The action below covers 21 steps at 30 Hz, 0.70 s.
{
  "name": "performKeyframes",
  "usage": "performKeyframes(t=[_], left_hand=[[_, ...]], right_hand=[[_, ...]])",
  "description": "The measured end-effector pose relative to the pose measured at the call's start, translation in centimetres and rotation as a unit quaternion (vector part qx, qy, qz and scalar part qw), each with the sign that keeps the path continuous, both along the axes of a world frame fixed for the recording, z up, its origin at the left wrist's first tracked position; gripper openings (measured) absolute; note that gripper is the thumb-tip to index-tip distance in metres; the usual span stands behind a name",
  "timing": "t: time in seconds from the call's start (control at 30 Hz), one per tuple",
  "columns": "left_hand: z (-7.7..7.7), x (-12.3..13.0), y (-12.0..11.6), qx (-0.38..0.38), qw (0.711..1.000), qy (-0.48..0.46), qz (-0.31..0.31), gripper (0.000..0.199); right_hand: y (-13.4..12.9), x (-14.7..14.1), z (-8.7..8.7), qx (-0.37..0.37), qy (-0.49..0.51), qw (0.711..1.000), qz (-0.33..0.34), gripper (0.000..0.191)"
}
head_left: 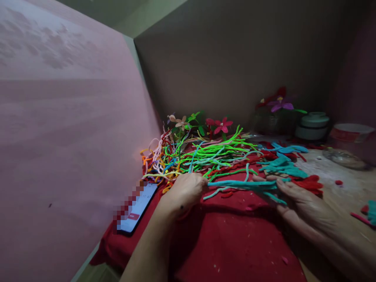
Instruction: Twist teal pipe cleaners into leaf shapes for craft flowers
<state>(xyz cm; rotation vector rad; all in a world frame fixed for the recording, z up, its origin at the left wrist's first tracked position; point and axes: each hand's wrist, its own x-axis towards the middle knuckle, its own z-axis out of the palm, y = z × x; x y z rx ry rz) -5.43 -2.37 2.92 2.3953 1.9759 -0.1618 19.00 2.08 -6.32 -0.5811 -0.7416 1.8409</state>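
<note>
A bundle of teal pipe cleaners (241,184) stretches between my two hands above a red cloth (229,235). My left hand (188,192) is closed in a fist round the bundle's left end. At the other end my right hand (302,199) pinches the strands between thumb and fingers, palm turned up. One teal strand hangs lower, towards the right fingers. Behind the hands lies a tangled pile of loose pipe cleaners (217,152), mostly bright green, with pink, orange and blue ones at its left.
A phone (138,209) lies left of my left forearm, by the pink wall (73,156). Fuzzy flowers (223,125) stand behind the pile. At right are teal petal shapes (283,166), red ones (311,184), a lidded jar (313,125) and a white tub (351,133).
</note>
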Motion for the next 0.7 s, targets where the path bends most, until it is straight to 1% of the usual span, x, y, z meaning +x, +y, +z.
performKeyframes(t=[0.07, 0.17, 0.2, 0.27, 0.33, 0.47, 0.5, 0.57, 0.63, 0.7], left_hand=[[0.0, 0.0, 0.3, -0.010, 1.000, 0.024, -0.002, 0.021], [-0.9, 0.1, 1.3, -0.044, 0.999, 0.008, -0.023, 0.022], [-1.3, 0.0, 1.6, -0.057, 0.998, -0.001, -0.032, 0.021], [-2.1, -0.3, 2.3, -0.084, 0.995, -0.015, -0.049, 0.017], [-2.6, -0.6, 2.7, -0.107, 0.991, -0.036, -0.067, 0.014], [-2.8, -1.0, 2.7, -0.133, 0.983, -0.077, -0.099, 0.016], [-2.8, -1.0, 2.7, -0.137, 0.981, -0.087, -0.105, 0.017], [-2.9, -1.1, 2.7, -0.146, 0.975, -0.115, -0.119, 0.017], [-2.9, -1.3, 2.7, -0.157, 0.969, -0.144, -0.129, 0.017], [-2.9, -1.5, 2.8, -0.166, 0.964, -0.162, -0.132, 0.018]], right_hand=[[-0.2, -0.2, 0.1, -0.011, -0.019, 0.999, -0.029, 0.008], [-0.3, -0.3, 0.6, -0.029, -0.056, 0.997, -0.052, 0.013], [-0.4, -0.3, 0.9, -0.037, -0.072, 0.996, -0.042, 0.016], [-0.8, -0.5, 1.4, -0.048, -0.106, 0.993, 0.001, 0.020], [-1.3, -0.8, 1.9, -0.039, -0.148, 0.988, 0.036, 0.024], [-1.9, -1.1, 2.1, -0.018, -0.257, 0.966, 0.021, 0.040], [-1.9, -1.1, 2.0, -0.010, -0.287, 0.958, 0.029, 0.042], [-1.8, -1.0, 1.8, 0.014, -0.344, 0.937, 0.067, 0.040], [-1.5, -0.7, 1.7, 0.037, -0.376, 0.920, 0.106, 0.034], [-1.4, -0.4, 1.9, 0.046, -0.366, 0.920, 0.135, 0.029]])
